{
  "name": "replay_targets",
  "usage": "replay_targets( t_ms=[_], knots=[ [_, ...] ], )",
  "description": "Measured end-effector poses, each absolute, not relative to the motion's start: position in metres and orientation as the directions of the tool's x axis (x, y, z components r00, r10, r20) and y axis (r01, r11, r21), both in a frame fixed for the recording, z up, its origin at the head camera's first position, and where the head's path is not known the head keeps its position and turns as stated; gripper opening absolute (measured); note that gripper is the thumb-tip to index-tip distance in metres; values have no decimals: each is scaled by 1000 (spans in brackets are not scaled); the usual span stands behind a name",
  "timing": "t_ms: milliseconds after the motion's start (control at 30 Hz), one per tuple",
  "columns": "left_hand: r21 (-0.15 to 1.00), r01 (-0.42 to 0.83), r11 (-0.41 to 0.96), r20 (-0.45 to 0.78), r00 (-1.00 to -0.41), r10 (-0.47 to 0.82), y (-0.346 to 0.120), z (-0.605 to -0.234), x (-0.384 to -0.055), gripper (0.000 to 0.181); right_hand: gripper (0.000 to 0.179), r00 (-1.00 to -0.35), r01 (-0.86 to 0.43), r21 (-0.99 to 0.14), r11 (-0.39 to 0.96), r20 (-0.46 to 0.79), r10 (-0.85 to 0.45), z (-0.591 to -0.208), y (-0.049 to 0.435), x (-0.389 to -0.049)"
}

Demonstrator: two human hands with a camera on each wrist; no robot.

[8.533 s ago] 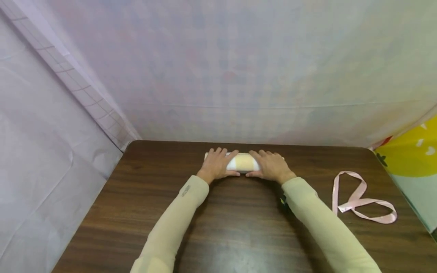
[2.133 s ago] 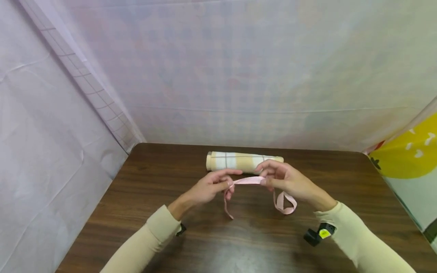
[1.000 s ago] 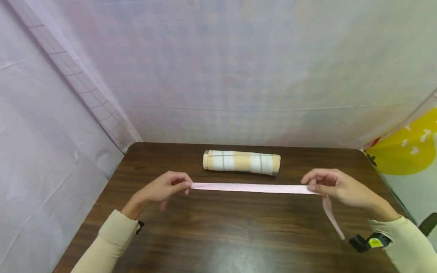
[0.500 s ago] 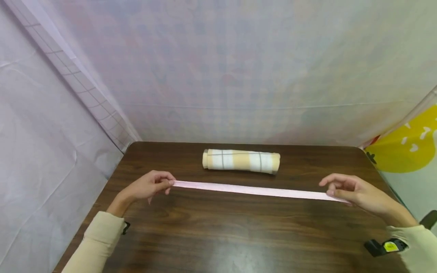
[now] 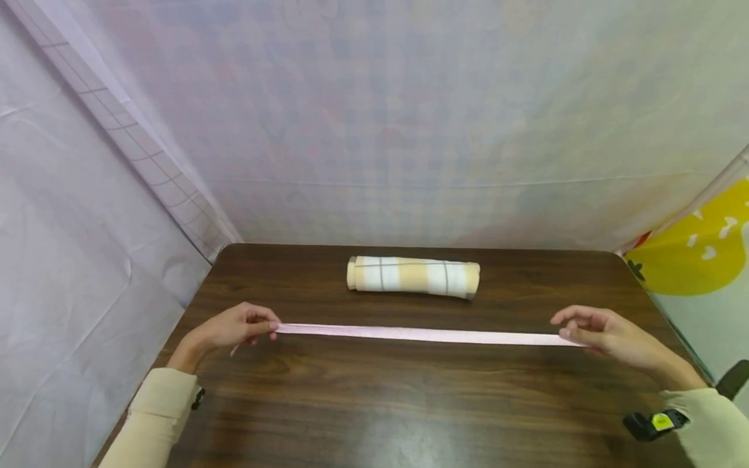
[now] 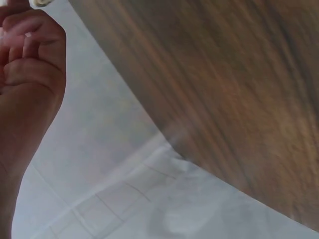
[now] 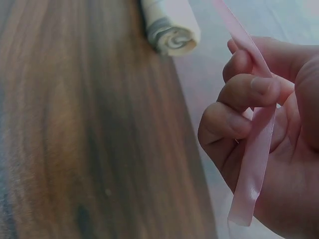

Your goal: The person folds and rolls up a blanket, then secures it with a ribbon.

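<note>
1. The left hand (image 5: pixel 234 326) pinches one end of a pink ribbon (image 5: pixel 421 335) between thumb and forefinger, with the other fingers loosely bent.
2. In the left wrist view this hand sits at the left edge, palm side showing and fingers curled; its fingertips are partly cut off there.
3. The right hand (image 5: pixel 620 341) pinches the ribbon near its other end, the forefinger reaching out a little above the pinch.
4. In the right wrist view the ribbon passes behind a curled fingertip, and a short tail runs down in front of the palm to a cut end.
5. Between the two hands, which are well apart, the ribbon is drawn out flat and almost straight, dipping slightly toward the right in the head view.
6. The ribbon crosses in front of a rolled cloth (image 5: pixel 415 276), on the person's side of it, with a gap between them.
7. The cloth is checked in white and pale yellow with thin grey lines; it lies on its side near the far edge of the bench (image 5: pixel 380 396), and its spiral end shows in the right wrist view.
8. A black strap (image 5: pixel 673 419) with a yellow-marked device is on the right wrist, beside a pale sleeve (image 5: pixel 710 422).
</note>
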State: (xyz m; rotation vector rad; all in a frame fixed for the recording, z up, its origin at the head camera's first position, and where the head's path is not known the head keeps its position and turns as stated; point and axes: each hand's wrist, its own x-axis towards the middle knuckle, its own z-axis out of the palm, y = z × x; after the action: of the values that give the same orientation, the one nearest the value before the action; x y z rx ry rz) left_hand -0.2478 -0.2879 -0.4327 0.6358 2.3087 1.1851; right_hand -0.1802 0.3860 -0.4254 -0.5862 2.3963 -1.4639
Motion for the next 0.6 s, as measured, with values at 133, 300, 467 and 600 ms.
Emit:
replay_targets(
  t_ms=[133,300,467,600],
  knots=[
    [847,175,501,-191,-781,595,-293,-439,-251,27,19,-913,-170,-849,501,-54,-403,-439,387,-184],
    [847,135,514,-217,-795,566,-299,-448,-253,25,16,-927,-208,-812,546,-14,-374,-454,384,-188],
    [840,93,534,-245,-813,527,-304,-453,-252,23,12,-900,-307,-800,515,68,-431,-463,382,-190],
    [803,151,576,-214,-830,515,-303,-454,-253,17,9,-894,-361,-740,567,103,-435,-465,381,-191]
  ],
)
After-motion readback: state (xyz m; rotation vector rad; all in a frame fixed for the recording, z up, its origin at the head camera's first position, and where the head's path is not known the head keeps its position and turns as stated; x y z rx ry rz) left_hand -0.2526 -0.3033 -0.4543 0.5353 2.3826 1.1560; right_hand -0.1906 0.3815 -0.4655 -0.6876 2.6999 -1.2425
